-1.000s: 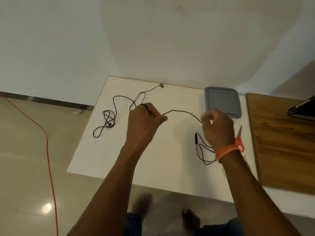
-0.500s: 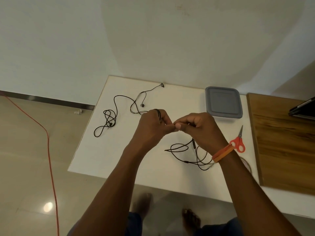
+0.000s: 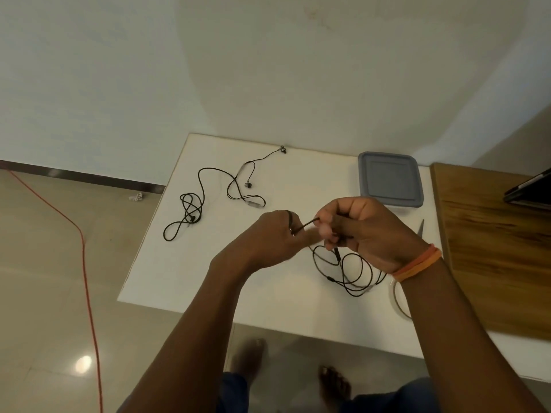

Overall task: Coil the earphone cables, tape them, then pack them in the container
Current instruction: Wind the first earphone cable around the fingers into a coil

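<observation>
Here, the thin black earphone cable you are coiling runs between your two hands above the middle of the white rectangular table, a short taut length bridging them while the rest hangs down and pools in loose loops on the tabletop at about 5 o'clock from your fingers. Your left hand has its fingers curled around a few turns of the cable, wrapped near the knuckles. Your right hand, an orange band on its wrist, is closed too, pinching the cable between thumb and fingertips just beside the left hand; motion blur hides exactly how the fingertips lie.

A second black earphone set lies uncoiled at 11 o'clock from your hands, its earbuds toward the table's far edge and its plug end bunched in a small tangle at 9 o'clock. The grey square plastic container with its lid on sits at 1 o'clock, near the far edge. At 3 o'clock, just past your right hand, the metal tip of a pair of scissors pokes out; the handles are hidden by your wrist. A clear ring that looks like a roll of tape shows at 5 o'clock, partly under your right forearm.

A brown wooden board covers the table's right side, with a dark flat device at its far corner. On the tiled floor to the left trails an orange cord.
</observation>
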`<act>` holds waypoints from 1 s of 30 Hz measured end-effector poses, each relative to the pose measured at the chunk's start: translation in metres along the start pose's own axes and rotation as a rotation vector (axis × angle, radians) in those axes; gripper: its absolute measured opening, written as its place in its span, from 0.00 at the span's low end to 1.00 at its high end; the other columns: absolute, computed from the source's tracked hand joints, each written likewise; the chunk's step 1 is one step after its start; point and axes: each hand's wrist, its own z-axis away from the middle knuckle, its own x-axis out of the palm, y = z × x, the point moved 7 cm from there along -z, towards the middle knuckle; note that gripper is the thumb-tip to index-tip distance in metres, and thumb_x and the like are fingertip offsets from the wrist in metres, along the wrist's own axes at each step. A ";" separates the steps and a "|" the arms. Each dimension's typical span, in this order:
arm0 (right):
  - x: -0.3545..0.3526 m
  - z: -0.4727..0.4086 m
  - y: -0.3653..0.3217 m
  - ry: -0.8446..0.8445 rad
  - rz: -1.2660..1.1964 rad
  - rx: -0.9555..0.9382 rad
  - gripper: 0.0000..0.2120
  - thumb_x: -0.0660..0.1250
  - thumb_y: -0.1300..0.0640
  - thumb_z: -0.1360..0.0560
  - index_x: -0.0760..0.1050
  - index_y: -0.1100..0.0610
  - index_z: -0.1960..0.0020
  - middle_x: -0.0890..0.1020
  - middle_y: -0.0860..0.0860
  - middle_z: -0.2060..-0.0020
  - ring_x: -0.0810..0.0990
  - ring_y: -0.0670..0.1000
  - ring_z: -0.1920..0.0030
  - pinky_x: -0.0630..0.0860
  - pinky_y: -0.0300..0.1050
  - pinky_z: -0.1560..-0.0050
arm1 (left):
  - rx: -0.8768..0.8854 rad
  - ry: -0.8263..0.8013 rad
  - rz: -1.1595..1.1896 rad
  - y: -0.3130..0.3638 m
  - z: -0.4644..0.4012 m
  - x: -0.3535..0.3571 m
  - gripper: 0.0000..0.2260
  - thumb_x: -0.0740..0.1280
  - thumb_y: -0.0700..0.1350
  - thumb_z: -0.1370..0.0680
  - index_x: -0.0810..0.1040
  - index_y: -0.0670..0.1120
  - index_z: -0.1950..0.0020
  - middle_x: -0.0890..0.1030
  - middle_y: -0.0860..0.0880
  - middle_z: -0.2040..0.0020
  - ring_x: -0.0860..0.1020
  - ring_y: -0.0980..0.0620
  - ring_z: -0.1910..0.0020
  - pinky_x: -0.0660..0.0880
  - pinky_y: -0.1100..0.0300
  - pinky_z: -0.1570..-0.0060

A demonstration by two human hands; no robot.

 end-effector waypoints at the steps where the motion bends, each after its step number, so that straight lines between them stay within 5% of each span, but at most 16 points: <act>1: 0.002 0.001 -0.002 -0.037 0.026 -0.016 0.07 0.67 0.59 0.26 0.78 0.63 0.55 0.80 0.53 0.68 0.76 0.48 0.68 0.77 0.41 0.62 | 0.005 -0.032 -0.040 -0.001 0.000 0.004 0.28 0.65 0.68 0.28 0.72 0.40 0.61 0.69 0.53 0.71 0.66 0.54 0.71 0.64 0.61 0.68; 7: -0.010 0.002 -0.006 0.051 0.394 -0.075 0.06 0.67 0.59 0.23 0.81 0.60 0.54 0.81 0.51 0.66 0.74 0.47 0.68 0.73 0.37 0.65 | -0.010 -0.262 -0.003 -0.002 0.004 0.020 0.24 0.59 0.62 0.20 0.78 0.47 0.66 0.74 0.53 0.74 0.70 0.57 0.74 0.68 0.62 0.65; 10: -0.010 -0.002 -0.010 0.139 0.552 -0.164 0.04 0.68 0.58 0.23 0.81 0.57 0.55 0.83 0.51 0.62 0.77 0.43 0.67 0.75 0.35 0.63 | 0.019 -0.438 0.137 0.012 0.015 0.033 0.26 0.54 0.61 0.18 0.80 0.47 0.64 0.75 0.50 0.74 0.65 0.55 0.78 0.64 0.64 0.72; 15: -0.008 -0.004 -0.015 0.158 0.351 -0.244 0.03 0.71 0.65 0.28 0.83 0.61 0.55 0.85 0.52 0.61 0.83 0.49 0.60 0.79 0.37 0.59 | 0.012 -0.607 0.419 0.021 0.022 0.040 0.33 0.49 0.64 0.20 0.82 0.43 0.64 0.75 0.47 0.78 0.57 0.54 0.82 0.56 0.62 0.77; 20: -0.006 -0.001 -0.019 0.135 0.169 -0.299 0.08 0.72 0.64 0.31 0.83 0.62 0.51 0.84 0.58 0.63 0.82 0.55 0.62 0.80 0.41 0.59 | 0.070 -0.820 0.705 0.025 0.029 0.039 0.33 0.49 0.63 0.20 0.82 0.42 0.65 0.78 0.46 0.78 0.60 0.59 0.87 0.57 0.71 0.82; 23: -0.011 0.003 -0.021 0.121 0.059 -0.305 0.11 0.71 0.67 0.31 0.82 0.63 0.49 0.82 0.56 0.65 0.80 0.49 0.67 0.75 0.33 0.66 | 0.162 -0.895 0.939 0.028 0.032 0.024 0.32 0.50 0.62 0.20 0.82 0.42 0.65 0.79 0.46 0.78 0.61 0.57 0.88 0.50 0.69 0.84; 26: -0.012 0.004 -0.020 0.053 0.247 -0.270 0.10 0.71 0.65 0.30 0.83 0.61 0.48 0.86 0.52 0.61 0.84 0.48 0.60 0.79 0.38 0.58 | 0.255 -0.956 1.147 0.031 0.033 0.012 0.31 0.52 0.61 0.19 0.82 0.40 0.63 0.79 0.46 0.77 0.56 0.50 0.88 0.49 0.68 0.83; 30: -0.007 -0.001 -0.003 -0.033 0.631 -0.191 0.09 0.71 0.64 0.27 0.84 0.55 0.49 0.86 0.48 0.57 0.83 0.47 0.54 0.80 0.44 0.50 | 0.294 -1.010 1.364 0.033 0.031 -0.001 0.34 0.47 0.59 0.17 0.81 0.35 0.60 0.80 0.43 0.75 0.64 0.49 0.84 0.63 0.69 0.80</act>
